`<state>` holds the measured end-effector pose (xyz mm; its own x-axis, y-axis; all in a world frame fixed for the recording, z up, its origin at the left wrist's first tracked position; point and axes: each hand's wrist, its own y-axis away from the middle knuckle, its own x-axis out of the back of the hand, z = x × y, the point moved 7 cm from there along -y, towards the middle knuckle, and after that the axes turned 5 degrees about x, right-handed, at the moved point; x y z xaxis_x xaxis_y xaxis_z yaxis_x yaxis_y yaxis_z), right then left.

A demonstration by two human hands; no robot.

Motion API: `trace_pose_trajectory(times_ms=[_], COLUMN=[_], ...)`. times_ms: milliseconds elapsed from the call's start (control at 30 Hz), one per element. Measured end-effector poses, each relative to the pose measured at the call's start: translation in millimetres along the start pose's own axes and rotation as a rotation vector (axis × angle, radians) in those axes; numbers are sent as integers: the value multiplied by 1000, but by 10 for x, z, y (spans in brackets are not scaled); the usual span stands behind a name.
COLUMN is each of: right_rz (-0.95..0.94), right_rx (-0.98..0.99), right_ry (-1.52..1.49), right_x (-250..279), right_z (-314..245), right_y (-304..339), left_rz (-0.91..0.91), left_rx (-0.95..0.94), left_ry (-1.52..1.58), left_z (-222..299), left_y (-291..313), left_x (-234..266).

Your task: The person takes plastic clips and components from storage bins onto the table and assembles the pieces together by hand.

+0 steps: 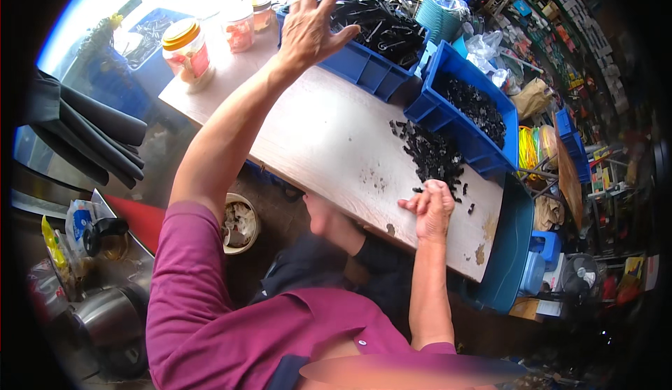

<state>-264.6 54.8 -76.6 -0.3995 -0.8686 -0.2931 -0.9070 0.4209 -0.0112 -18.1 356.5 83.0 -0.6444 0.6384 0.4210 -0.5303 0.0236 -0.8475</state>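
My left hand (311, 30) is raised at the near edge of a blue crate (367, 72) heaped with long, thin black plastic parts (392, 37). Its fingers are spread, and nothing shows in them. Low over the right part of the table, my right hand (432, 211) has its fingers curled together. A small black plastic part (418, 190) shows at those fingers, though its grip is partly hidden. Just beyond this hand lies a loose pile of small black parts (430, 152) on the pale tabletop (318, 135).
A second blue crate (462, 138) with small black pieces stands behind the pile. Lidded jars (187, 58) stand at the table's far left. A dark teal bin (504, 250) adjoins the right end. Below the near edge is a round tub (241, 225) with scraps.
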Motion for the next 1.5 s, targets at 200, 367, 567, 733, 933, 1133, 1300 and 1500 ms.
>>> trace_pose_trajectory(times_ms=[200,367,567,733,933,1133,1300,1500], right_rz=[-148,-218,-285,-299,-304,-320,-296,-312], right_rx=[-99,-119,-132,-147,-151,-166,-173,-161], right_ry=[-37,32,-156,-207,-240,-236,-216,-187], right_x=[-787,-1015,-961,-935,-945,-962,-942,-957], right_z=[204,363,371,399,379,405,397,433], right_y=[-410,-666,-748,-773,-765,-760,-775,-797], left_rz=[-279,-565,-398,-363,-310,-37,-9,267], left_rx=[-31,-34,-57,45,130,155,192,130], left_ry=[-269,-273,-293,-293,-218,-164,-62,-52], left_z=[-100,-195,-263,-335,-283,-268,-132,-210], left_y=[-506,-601,-571,-473,-377,-207,-73,236], left_x=[-707,-1082,-1050,-1007,-976,-765,-566,-371])
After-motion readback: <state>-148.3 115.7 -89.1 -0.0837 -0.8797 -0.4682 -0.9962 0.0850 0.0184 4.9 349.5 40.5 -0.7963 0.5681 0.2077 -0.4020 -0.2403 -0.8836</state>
